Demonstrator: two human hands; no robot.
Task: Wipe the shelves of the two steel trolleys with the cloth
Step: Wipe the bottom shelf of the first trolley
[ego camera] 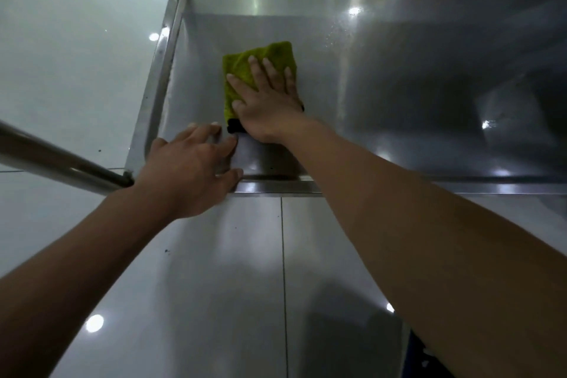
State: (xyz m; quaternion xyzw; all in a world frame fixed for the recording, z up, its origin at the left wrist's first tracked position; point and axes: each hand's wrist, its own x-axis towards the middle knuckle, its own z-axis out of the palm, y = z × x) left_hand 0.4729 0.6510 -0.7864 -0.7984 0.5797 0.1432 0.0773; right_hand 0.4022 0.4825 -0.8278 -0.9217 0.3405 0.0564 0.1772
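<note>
Right hand (270,101) flat, fingers spread, presses green cloth (260,70) onto lower trolley shelf (399,86) at 12 o'clock — wiping pressure. Left hand (190,169) open at 9 o'clock, braces shelf rim (276,186) — likely steadying trolley.

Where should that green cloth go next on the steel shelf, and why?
Probably a sweep to the right. The right hand presses the green cloth flat near the shelf's left end, while specks show further right. The left hand rests on the front rim.

Both forearms bare; no sleeves, seemingly no rings or watch.
</note>
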